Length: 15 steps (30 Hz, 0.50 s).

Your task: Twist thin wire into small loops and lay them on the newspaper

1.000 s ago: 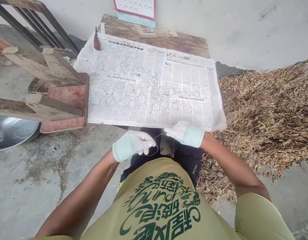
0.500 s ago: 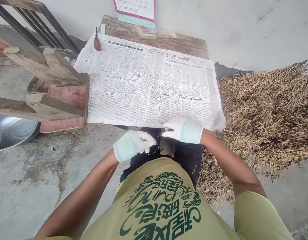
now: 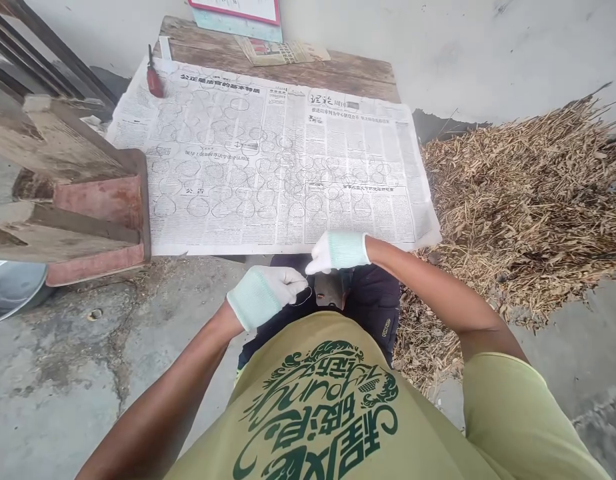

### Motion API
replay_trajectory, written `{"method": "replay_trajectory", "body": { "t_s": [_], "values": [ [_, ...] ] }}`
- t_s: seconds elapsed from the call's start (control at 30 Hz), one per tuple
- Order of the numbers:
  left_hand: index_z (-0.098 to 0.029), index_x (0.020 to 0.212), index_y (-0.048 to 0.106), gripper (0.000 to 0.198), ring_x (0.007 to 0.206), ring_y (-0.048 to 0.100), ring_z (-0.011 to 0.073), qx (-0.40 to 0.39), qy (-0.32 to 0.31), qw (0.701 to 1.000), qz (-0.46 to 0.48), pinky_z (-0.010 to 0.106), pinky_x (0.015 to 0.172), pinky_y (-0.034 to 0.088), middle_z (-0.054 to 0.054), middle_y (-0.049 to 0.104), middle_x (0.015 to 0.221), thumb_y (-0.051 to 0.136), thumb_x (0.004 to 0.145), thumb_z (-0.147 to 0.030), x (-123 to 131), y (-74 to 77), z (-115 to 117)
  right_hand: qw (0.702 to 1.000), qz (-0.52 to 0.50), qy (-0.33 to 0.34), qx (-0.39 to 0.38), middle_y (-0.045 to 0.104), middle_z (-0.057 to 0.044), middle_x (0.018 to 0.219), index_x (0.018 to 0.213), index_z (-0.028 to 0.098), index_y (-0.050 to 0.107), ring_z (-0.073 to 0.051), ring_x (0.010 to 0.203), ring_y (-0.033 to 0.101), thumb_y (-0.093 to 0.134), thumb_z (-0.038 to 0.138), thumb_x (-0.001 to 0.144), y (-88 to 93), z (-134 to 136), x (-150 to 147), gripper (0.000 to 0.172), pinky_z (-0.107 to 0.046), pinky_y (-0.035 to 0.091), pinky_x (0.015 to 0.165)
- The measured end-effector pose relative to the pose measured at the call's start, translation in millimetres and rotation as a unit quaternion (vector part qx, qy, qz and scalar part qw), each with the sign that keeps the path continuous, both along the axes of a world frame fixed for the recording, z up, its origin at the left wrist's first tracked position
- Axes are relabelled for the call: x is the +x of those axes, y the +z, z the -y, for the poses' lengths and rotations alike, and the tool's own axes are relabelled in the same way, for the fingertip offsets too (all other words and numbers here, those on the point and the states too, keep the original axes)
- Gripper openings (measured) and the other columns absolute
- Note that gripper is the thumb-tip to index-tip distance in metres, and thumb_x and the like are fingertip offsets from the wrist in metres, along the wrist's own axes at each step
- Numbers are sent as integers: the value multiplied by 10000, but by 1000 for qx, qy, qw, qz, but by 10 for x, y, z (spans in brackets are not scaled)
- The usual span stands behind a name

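Both of my hands wear white gloves with pale green cuffs, close together over my lap. My left hand [image 3: 281, 288] pinches a thin wire [image 3: 309, 295], part of which curves out below the fingertips. My right hand [image 3: 328, 255] is closed at the wire's other end, by the table's front edge; its fingertips are partly hidden. Beyond them, newspaper [image 3: 293, 230] covers the table, and many thin wire rings [image 3: 239, 105] lie spread over it, some overlapping. At the paper's far left corner lies a screwdriver [image 3: 153, 80] with a red handle.
An upturned wooden stool [image 3: 98, 200] stands left of the table, its legs pointing left. Below it is a metal basin [image 3: 13, 287]. Dry stalks [image 3: 528, 213] are heaped on the right. A calendar [image 3: 243, 20] leans at the back wall on the bare wood [image 3: 353, 70].
My right hand has turned and drawn in towards the left hand, its fingers now more closed on the wire. The left hand has barely moved. The view has shifted slightly to the right.
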<state>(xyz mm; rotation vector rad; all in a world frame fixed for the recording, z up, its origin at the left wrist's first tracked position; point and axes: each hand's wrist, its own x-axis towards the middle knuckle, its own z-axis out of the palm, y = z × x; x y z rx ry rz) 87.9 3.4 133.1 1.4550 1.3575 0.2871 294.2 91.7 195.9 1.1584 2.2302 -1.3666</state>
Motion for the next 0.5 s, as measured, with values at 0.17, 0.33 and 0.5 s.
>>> {"method": "replay_trajectory", "body": {
  "t_s": [0.17,0.33,0.5],
  "values": [
    [-196,795,777,229,553,571,140,-43,51,997,30,218,499,399,20,692,614,722,809,-418,-42,-21,-32,998,-57,-28,-28,612,18,536,698,170,756,-105,500,500,605,401,893,-19,-79,120,338,-277,353,565],
    [-185,837,786,289,506,499,110,-113,55,990,61,202,467,370,16,669,595,747,790,-467,-114,34,-45,982,-110,-77,-131,610,50,537,822,178,777,-107,543,560,632,356,860,73,-96,361,233,-240,409,579],
    [-182,818,784,309,482,477,102,-122,53,988,73,200,464,370,18,667,574,757,776,-486,-100,94,-31,972,-143,-97,-160,629,62,548,853,188,776,-122,621,643,655,247,782,78,-31,422,152,-227,461,628]
  ]
}}
